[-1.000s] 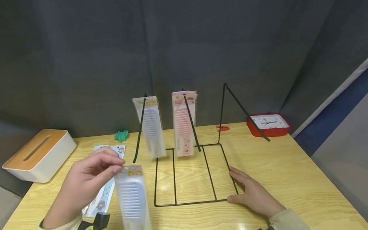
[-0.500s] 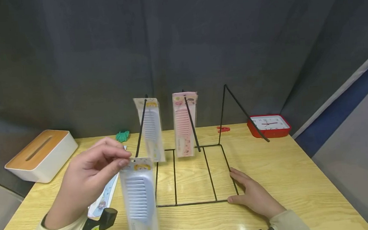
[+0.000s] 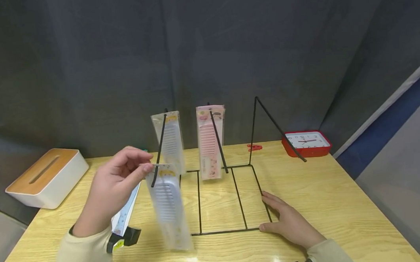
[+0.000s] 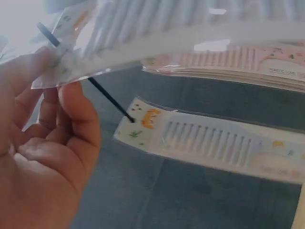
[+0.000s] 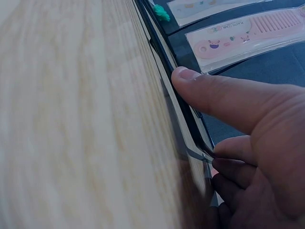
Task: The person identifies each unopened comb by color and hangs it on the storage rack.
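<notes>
At the near edge of the table (image 3: 342,203), we see the right hand (image 3: 289,221) lying flat with fingers relaxed on the front corner of the wire rack (image 3: 235,197). Further in, the left hand (image 3: 116,187) pinches the top of a packaged white comb (image 3: 167,204), which hangs just before the rack's left hook. Beyond hang another white comb (image 3: 169,139) and a pink comb (image 3: 210,143). Farthest back sit a tissue box (image 3: 45,177) and a red clock (image 3: 307,141).

A white tissue box (image 3: 45,177) with a wooden lid sits far left of the fingers on the tabletop (image 3: 342,203). A red clock (image 3: 306,141) (lying flat) and a small red clip (image 3: 254,146) rest at the far edge.
</notes>
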`<state>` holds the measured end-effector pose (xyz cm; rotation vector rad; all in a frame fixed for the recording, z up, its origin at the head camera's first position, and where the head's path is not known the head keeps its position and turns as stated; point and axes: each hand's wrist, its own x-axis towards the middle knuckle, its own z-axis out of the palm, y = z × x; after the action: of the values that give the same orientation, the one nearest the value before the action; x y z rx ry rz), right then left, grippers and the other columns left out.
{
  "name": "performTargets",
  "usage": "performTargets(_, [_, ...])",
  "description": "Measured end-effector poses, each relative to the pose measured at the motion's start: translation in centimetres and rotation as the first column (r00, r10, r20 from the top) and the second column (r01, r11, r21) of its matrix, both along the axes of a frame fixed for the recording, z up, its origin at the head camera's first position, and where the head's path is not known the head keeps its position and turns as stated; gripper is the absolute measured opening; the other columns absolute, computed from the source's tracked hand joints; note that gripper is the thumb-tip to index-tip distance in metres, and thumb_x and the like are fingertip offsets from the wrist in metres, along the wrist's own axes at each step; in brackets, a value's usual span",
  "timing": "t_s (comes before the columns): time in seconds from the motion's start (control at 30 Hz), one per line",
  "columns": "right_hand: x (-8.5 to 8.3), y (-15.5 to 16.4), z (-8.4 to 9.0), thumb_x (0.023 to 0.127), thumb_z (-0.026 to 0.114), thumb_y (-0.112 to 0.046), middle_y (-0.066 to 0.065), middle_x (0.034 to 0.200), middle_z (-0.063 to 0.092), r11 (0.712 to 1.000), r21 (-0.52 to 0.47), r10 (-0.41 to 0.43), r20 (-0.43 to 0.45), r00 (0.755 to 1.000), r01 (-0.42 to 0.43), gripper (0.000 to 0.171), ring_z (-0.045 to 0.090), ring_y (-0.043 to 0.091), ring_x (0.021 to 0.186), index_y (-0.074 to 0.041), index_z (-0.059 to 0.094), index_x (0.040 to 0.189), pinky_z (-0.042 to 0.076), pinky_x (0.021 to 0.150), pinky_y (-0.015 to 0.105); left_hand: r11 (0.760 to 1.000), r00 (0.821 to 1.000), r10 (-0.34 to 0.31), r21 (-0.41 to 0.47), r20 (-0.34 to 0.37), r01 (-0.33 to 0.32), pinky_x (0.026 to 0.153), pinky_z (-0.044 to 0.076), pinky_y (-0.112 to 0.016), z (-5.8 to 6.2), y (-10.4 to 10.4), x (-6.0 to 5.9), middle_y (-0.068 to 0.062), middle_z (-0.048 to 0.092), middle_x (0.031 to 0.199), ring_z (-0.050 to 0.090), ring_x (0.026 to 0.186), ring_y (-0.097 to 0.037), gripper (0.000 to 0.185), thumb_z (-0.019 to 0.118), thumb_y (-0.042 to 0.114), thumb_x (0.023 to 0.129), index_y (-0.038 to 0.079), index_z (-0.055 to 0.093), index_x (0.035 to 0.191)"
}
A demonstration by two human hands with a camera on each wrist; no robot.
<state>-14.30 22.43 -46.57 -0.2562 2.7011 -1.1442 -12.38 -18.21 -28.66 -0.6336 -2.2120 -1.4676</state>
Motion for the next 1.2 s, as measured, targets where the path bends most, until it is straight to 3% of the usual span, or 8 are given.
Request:
performTargets(0.17, [-0.1,0.0,-0.2,0.075,0.086,-0.045,0.007,0.164,0.029,1.000,-0.006,-0.005,0.009,1.000,0.005,0.097,0.021,0.037,0.150,-0.005,0.042,0.152,0.023,0.115,0.060,0.999,0.996,0.025,0.042,0.081,-0.028,0.067,0.051,-0.024,-0.4,0.4,-1.8,-0.001,0.066,0.090,0.059,0.075,-0.018,0.013,0.069,0.007,0.095,0.003,0.068,0.107])
performTargets(0.33, [-0.1,0.0,-0.3,0.075,0.087,-0.043,0.006,0.163,0.029,1.000,-0.020,-0.006,0.005,1.000,0.006,0.097,0.021,0.037,0.150,-0.004,0.042,0.152,0.022,0.116,0.060,0.992,0.989,0.018,0.117,0.144,-0.036,0.067,0.048,-0.025,-0.5,0.7,-4.3,-0.004,0.062,0.088,0.054,0.077,-0.017,0.017,0.068,0.020,0.098,0.004,0.066,0.105])
performTargets(0.47, [-0.1,0.0,-0.4,0.075,0.087,-0.043,0.006,0.163,0.029,1.000,-0.016,-0.011,0.009,1.000,0.011,0.097,0.021,0.037,0.150,-0.005,0.042,0.152,0.022,0.116,0.060,0.978,0.977,0.016,0.202,0.214,-0.060,0.065,0.048,-0.023,-0.4,1.0,-6.6,-0.002,0.061,0.088,0.052,0.075,-0.017,0.019,0.069,0.026,0.097,0.008,0.066,0.103])
performTargets(0.63, [0.0,-0.1,-0.3,0.074,0.087,-0.044,0.006,0.164,0.029,1.000,-0.009,-0.014,0.012,1.000,0.015,0.098,0.021,0.037,0.150,-0.005,0.043,0.152,0.022,0.116,0.060,0.952,0.952,0.064,0.267,0.299,-0.148,0.062,0.044,-0.023,0.1,1.6,-9.2,0.001,0.061,0.092,0.049,0.074,-0.015,0.023,0.073,0.032,0.094,0.011,0.065,0.100])
performTargets(0.8, [0.0,0.0,-0.3,0.074,0.087,-0.045,0.006,0.164,0.029,1.000,-0.012,-0.011,0.004,1.000,0.011,0.098,0.020,0.036,0.150,-0.005,0.043,0.152,0.022,0.116,0.060,0.929,0.923,0.081,0.308,0.375,-0.206,0.066,0.044,-0.025,0.9,2.0,-10.9,-0.001,0.059,0.098,0.047,0.077,-0.014,0.032,0.076,0.038,0.090,0.010,0.062,0.100])
performTargets(0.97, [0.0,0.1,-0.4,0.074,0.087,-0.045,0.005,0.164,0.029,1.000,-0.018,-0.017,0.005,1.000,0.017,0.098,0.021,0.037,0.150,-0.005,0.044,0.152,0.021,0.116,0.060,0.928,0.914,0.058,0.316,0.403,-0.198,0.069,0.048,-0.026,1.4,1.9,-11.8,-0.001,0.058,0.096,0.050,0.081,-0.014,0.036,0.077,0.039,0.088,0.009,0.061,0.101])
performTargets(1.07, [0.0,0.1,-0.4,0.074,0.087,-0.045,0.005,0.164,0.029,1.000,-0.024,-0.015,0.006,1.000,0.015,0.098,0.020,0.036,0.150,-0.005,0.043,0.152,0.021,0.116,0.059,0.932,0.902,0.069,0.295,0.427,-0.211,0.072,0.050,-0.025,0.8,1.1,-12.1,-0.001,0.057,0.095,0.053,0.082,-0.015,0.038,0.075,0.041,0.089,0.009,0.060,0.104])
performTargets(1.2, [0.0,0.1,-0.2,0.074,0.087,-0.045,0.006,0.163,0.029,1.000,-0.024,-0.015,0.001,1.000,0.015,0.097,0.021,0.037,0.150,-0.005,0.044,0.151,0.021,0.116,0.060,0.935,0.870,0.119,0.242,0.479,-0.261,0.073,0.052,-0.023,-1.5,-0.9,-12.8,-0.003,0.055,0.097,0.055,0.084,-0.016,0.038,0.070,0.044,0.093,0.011,0.058,0.107])
